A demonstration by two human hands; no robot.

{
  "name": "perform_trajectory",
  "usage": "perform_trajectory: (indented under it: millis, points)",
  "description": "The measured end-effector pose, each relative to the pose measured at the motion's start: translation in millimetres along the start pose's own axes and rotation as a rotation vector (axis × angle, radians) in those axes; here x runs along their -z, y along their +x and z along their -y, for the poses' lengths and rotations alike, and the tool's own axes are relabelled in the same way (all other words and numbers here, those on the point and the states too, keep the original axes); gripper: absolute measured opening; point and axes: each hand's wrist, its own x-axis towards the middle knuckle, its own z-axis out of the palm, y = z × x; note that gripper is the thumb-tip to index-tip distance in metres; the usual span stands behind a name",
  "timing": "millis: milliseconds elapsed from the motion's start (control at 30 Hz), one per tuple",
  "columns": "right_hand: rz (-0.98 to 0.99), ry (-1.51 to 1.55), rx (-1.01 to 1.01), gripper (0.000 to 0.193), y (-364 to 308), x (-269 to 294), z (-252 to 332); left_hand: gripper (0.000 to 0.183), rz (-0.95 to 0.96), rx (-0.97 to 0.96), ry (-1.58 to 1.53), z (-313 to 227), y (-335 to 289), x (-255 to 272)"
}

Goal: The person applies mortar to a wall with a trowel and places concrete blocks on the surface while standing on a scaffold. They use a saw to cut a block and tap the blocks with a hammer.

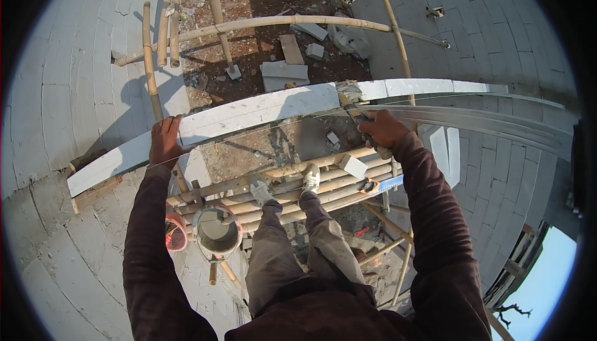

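My left hand (165, 142) grips the top of a long white block (258, 114), near its joint with another white block (115, 162) at the left. The fingers lie across the top, and the thumb is on the near side. My right hand (384, 131) is closed round the handle of a trowel (353, 112). The narrow blade reaches the gap at the long block's right end, where grey mortar (349, 90) shows. Part of the blade is hard to make out. Further right, more white blocks (418, 87) continue the row. A thin string runs along the blocks.
My feet stand on a bamboo pole platform (286, 185). A bucket of grey mortar (217, 231) and a pink bucket (176, 232) are at the left. A blue-bladed handsaw (388, 184) and a small white block (354, 166) lie right. Bamboo poles (267, 25) cross beyond the wall.
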Motion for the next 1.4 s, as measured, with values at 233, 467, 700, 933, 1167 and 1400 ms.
perform_trajectory:
  millis: [233,467,700,933,1167,1400]
  points:
    - [-0.161,0.059,0.032,0.034,-8.4,-2.1,-6.6,0.091,-0.001,-0.008,-0.004,-14.1,4.0,5.0]
    - [-0.007,0.009,0.034,0.034,-9.1,-1.7,-7.8,0.092,-0.031,-0.061,0.003,-19.0,1.6,14.7]
    - [-0.079,0.018,0.068,0.034,-9.0,-8.7,-5.8,0.093,0.006,-0.051,0.034,-19.3,2.2,14.2]
    - [-0.085,0.071,0.048,0.036,-9.4,3.4,-19.2,0.093,0.016,-0.031,0.078,-15.8,3.5,4.8]
    - [-0.043,0.044,0.027,0.037,-4.8,-7.0,-14.4,0.086,0.032,0.018,-0.061,-25.3,8.6,11.8]
    - [-0.086,0.174,0.118,0.042,-13.2,-24.7,-16.4,0.089,0.025,0.041,-0.098,5.5,-5.4,-0.8]
